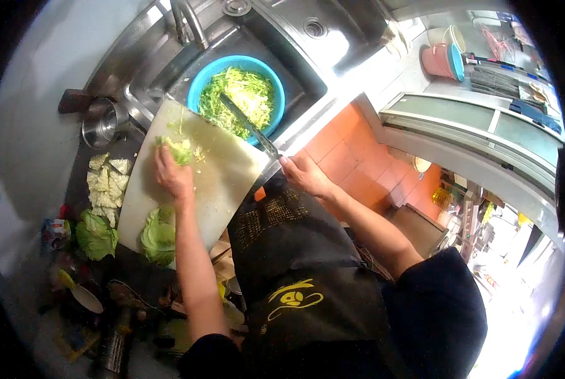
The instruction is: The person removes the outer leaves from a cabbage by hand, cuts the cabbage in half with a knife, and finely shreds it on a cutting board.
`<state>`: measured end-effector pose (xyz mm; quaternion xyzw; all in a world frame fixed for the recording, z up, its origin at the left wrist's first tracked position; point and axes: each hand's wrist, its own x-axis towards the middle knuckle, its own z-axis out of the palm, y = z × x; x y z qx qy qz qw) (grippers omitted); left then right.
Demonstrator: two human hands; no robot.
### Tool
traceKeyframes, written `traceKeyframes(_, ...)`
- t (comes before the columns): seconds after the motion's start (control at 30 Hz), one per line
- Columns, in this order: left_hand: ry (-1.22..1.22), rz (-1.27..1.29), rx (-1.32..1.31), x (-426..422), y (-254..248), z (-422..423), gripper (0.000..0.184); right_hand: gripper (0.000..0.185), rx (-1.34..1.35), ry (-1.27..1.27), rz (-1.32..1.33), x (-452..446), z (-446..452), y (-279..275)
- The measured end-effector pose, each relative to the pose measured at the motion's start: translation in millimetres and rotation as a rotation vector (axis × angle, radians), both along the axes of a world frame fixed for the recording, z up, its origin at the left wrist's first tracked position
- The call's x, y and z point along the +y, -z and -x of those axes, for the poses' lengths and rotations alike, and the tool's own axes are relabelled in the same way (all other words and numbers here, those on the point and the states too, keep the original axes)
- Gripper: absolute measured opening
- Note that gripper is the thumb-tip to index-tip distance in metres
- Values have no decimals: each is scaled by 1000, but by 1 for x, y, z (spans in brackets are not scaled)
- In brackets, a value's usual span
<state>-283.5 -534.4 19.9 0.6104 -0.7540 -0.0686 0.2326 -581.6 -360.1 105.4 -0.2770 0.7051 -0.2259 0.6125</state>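
Note:
My left hand (174,172) has its fingers closed over a piece of green cabbage (181,153) on the white cutting board (222,170). In my right hand (304,175) is the handle of a kitchen knife (249,125). Its blade reaches over a blue plastic basket (280,95) heaped with shredded cabbage (257,88). A few cabbage shreds (199,153) lie on the board beside my left hand. Near my left forearm, a larger cabbage piece (158,237) rests on the board's lower edge.
The basket stands in the steel sink (301,85), under a faucet (191,25). Left of the board are a metal pot (102,123), pale leaf pieces (108,183) and another cabbage (96,235). A pink bucket (438,61) stands at the upper right.

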Motion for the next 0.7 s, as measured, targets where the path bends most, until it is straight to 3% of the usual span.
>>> traceKeyframes(0.17,96,-46,-136,36,8,19,76,59,18,34,-41,-4,-12,-28)
traceKeyframes(0.3,185,65,-52,37,4,21,77,58,-29,14,-76,-2,-14,-15)
traceKeyframes(0.5,298,-88,77,69,-8,33,79,58,38,-110,-59,-10,-31,-20)
traceKeyframes(0.53,381,-189,-78,84,5,31,76,58,45,-135,-51,-8,-35,-18)
traceKeyframes(0.63,359,-193,95,94,-15,43,70,58,113,-207,-62,-10,-45,-16)
traceKeyframes(0.7,362,-165,134,92,-16,39,58,59,124,-221,-9,-10,-50,-17)
